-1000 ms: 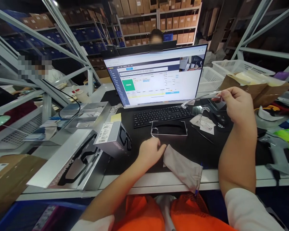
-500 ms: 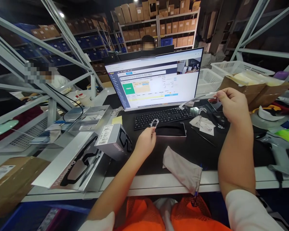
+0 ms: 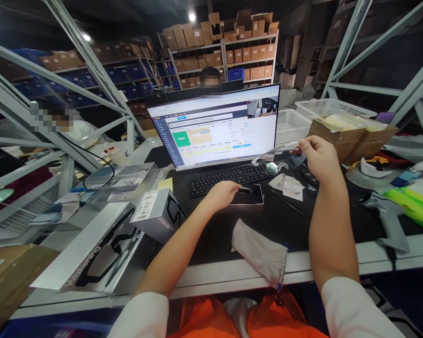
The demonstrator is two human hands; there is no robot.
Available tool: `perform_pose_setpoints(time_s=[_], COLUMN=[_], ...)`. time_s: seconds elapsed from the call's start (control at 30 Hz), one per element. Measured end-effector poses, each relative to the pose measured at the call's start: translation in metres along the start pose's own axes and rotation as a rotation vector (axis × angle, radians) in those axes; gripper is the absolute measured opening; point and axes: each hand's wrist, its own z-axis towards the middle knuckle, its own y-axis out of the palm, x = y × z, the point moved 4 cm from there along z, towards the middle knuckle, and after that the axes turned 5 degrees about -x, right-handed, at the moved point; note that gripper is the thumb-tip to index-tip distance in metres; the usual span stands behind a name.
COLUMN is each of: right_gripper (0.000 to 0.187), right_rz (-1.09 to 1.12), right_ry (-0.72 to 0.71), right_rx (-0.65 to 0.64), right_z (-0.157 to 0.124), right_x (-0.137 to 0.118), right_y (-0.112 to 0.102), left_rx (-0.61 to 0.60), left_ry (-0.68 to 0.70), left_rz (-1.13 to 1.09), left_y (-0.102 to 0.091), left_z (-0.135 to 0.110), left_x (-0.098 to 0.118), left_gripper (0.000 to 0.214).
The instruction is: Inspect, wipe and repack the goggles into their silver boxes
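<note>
My left hand rests with curled fingers on the left end of a clear flat tray holding dark glasses, just in front of the black keyboard. My right hand is raised at the right and pinches the end of a thin clear plastic strip that reaches left toward the monitor. A grey cloth pouch lies near the desk's front edge, between my arms.
Silver glasses boxes and open lids lie at the left. White paper scraps sit right of the keyboard. A barcode scanner, cardboard boxes and white baskets stand at the right. Another person sits behind the monitor.
My left hand left the grey pouch, lifted the tray's left end, and now lies on that end near the keyboard. The right hand kept holding the clear strip.
</note>
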Motion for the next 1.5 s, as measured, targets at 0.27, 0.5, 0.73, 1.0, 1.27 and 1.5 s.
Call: perform_pose_setpoints(time_s=[0.27,0.5,0.73,1.0,1.27,1.5], right_gripper=[0.02,0.018,0.027,0.04,0.038,0.032], right_rz=[-0.095,-0.069,-0.053,-0.058,-0.052,-0.019], right_ry=[-0.002,-0.002,-0.018,-0.05,-0.069,-0.053], right_rx=[-0.002,-0.024,-0.029,-0.032,-0.024,0.025], right_z=[-0.003,-0.004,0.0,0.003,0.002,0.002], right_x=[-0.008,-0.012,-0.006,-0.005,-0.002,0.002], right_y=[0.001,0.006,0.008,0.011,0.01,-0.003], left_rx=[0.05,0.222,0.158,-0.249,-0.184,0.761], left_ry=[0.06,0.029,-0.064,0.379,0.254,-0.141], left_rz=[-0.011,0.001,0.044,-0.004,-0.077,-0.316], left_y=[0.02,0.02,0.023,0.08,0.084,-0.024], left_z=[0.006,0.009,-0.016,-0.071,-0.067,-0.041], left_x=[0.014,0.007,0.009,0.084,0.078,0.012], left_gripper=[0.035,0.029,0.03,0.072,0.02,0.011])
